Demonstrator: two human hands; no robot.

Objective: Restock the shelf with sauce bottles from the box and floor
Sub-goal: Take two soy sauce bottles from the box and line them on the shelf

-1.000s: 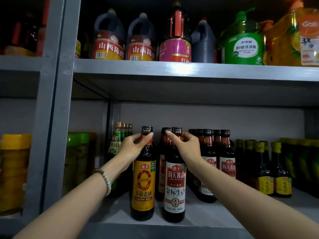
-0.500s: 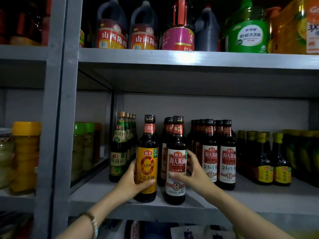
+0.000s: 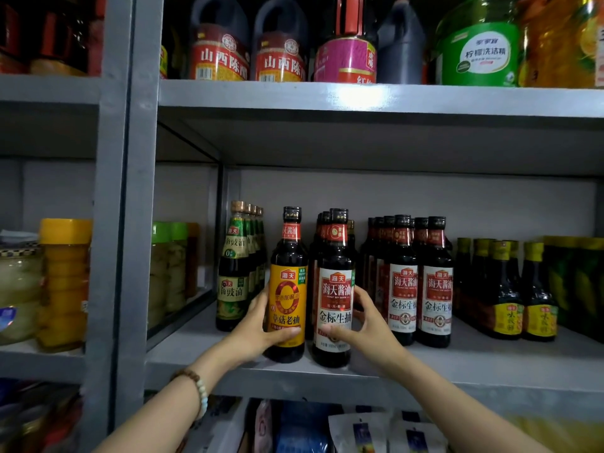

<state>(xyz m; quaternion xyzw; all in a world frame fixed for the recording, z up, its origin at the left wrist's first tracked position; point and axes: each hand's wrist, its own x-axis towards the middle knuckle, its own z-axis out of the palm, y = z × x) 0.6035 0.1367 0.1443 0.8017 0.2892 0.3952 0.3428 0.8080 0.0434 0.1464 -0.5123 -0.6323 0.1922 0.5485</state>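
Observation:
On the grey middle shelf (image 3: 490, 364) two dark sauce bottles stand upright near the front edge. My left hand (image 3: 258, 328) grips the lower body of the yellow-label bottle (image 3: 287, 299). My right hand (image 3: 366, 325) holds the lower body of the white-and-red-label bottle (image 3: 336, 299) beside it. More bottles of the same kind stand in rows behind and to the right, among them a white-label row (image 3: 421, 299). The box and the floor are out of view.
Green-label bottles (image 3: 233, 273) stand left of my left hand, small yellow-label bottles (image 3: 510, 302) at the right. Large jugs (image 3: 281, 47) and a green tub (image 3: 480, 50) fill the upper shelf. Jars (image 3: 63, 279) sit beyond the grey upright post (image 3: 130, 223). Packets lie on the shelf below.
Both hands slid down from the bottle necks to the lower bodies. The camera view tilted up slightly, and the two bottles stand in the same spot.

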